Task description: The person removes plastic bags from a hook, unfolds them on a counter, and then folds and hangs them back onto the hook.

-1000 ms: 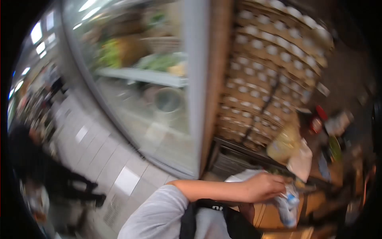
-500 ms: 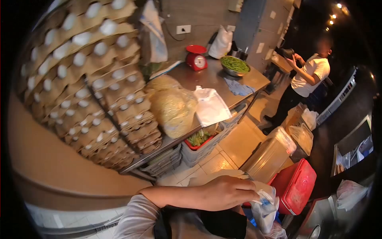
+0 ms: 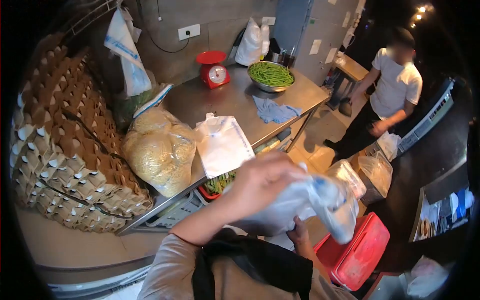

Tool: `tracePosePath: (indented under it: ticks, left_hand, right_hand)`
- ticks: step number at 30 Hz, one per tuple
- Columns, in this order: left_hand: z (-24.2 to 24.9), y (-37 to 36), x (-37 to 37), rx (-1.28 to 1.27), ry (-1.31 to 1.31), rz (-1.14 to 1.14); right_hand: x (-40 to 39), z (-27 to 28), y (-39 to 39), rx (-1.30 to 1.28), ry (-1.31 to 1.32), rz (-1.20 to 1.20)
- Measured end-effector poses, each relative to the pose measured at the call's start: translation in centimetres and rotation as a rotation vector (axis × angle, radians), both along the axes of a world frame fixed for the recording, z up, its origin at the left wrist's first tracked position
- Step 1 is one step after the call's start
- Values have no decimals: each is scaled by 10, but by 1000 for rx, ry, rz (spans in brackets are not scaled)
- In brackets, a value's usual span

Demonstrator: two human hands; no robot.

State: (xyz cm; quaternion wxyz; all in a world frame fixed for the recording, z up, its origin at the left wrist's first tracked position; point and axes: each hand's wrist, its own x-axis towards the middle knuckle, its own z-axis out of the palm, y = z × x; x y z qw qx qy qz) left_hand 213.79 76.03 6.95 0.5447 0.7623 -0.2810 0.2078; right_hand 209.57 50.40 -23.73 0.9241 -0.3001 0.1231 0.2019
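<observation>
"Up the view came the left hand [image 3: 267, 182], plastic bag [image 3: 330, 192] with it, and the co-worker's [image 3: 397, 90] arms have dropped. How's the grip on your screen?"

"Left fingers look bent closed on the bag's upper edge, though blur hides the exact contact. At the underside I have the right hand [image 3: 299, 231]; I can't tell whether it grips."

"Which way does it lie?"

"From the left hand it spreads rightward, its loose end hanging down and right, across the red cooler [image 3: 357, 252] as I see it. Left is nearer the top, right nearer the underside."

"Counts?"

"One cooler; one bag, or two layered, I can't tell. On the steel table [image 3: 235, 102], one red scale [image 3: 215, 72], one bowl of green beans [image 3: 271, 75], one blue cloth [image 3: 275, 110], one flat white packet [image 3: 225, 142], one yellow-filled bag [image 3: 162, 150], two white bags [image 3: 249, 45]. Egg trays [image 3: 75, 140]: more than I can count."
</observation>
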Motion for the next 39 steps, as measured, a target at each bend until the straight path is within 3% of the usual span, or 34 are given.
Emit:
tracePosePath:
  ticks: [2, 5, 10, 11, 14, 16, 17, 20, 22, 24, 25, 26, 28, 29, 32, 35, 39]
  left_hand:
    - [8, 2, 32, -162, 105, 89]
    - [17, 25, 90, -28, 12, 335]
    - [4, 72, 191, -89, 93, 359]
    - [-11, 85, 216, -79, 91, 367]
    - [-61, 110, 268, -153, 399, 445]
    - [-115, 130, 295, 112, 263, 559]
    - [-122, 126, 298, 233, 280, 688]
    - [-134, 130, 306, 130, 393, 719]
    - [-152, 131, 315, 95, 308, 714]
    - [-175, 136, 322, 94, 198, 766]
    - [-161, 129, 316, 200, 160, 811]
    - [-169, 126, 317, 178, 194, 841]
    - [-174, 111, 313, -202, 318, 784]
    - [-178, 111, 310, 130, 195, 942]
    - [-164, 94, 301, 92, 117, 978]
    - [-137, 69, 292, 67, 201, 1056]
    - [-114, 41, 285, 61, 113, 1096]
  right_hand:
    - [35, 15, 6, 4, -78, 11]
    - [86, 33, 20, 21, -93, 106]
    - [181, 41, 57, -28, -61, 399]
    - [194, 48, 65, -82, -63, 406]
    - [248, 21, 54, -663, -93, 897]
    - [274, 8, 40, -976, -237, 853]
    - [293, 10, 29, -976, -277, 820]
    - [364, 20, 4, -1018, -541, 631]
    - [410, 50, 21, -1210, -800, 420]
    - [450, 68, 45, -1377, -1172, 320]
    - [475, 75, 68, -1413, -1395, 270]
    - [495, 71, 85, -1520, -1475, 303]
    - [518, 52, 108, -1660, -1689, 482]
    - [530, 30, 118, -1738, -1696, 642]
    - [548, 28, 133, -1632, -1888, 624]
    - [569, 26, 130, -1521, -2023, 493]
    - [594, 35, 94, -1463, -2007, 444]
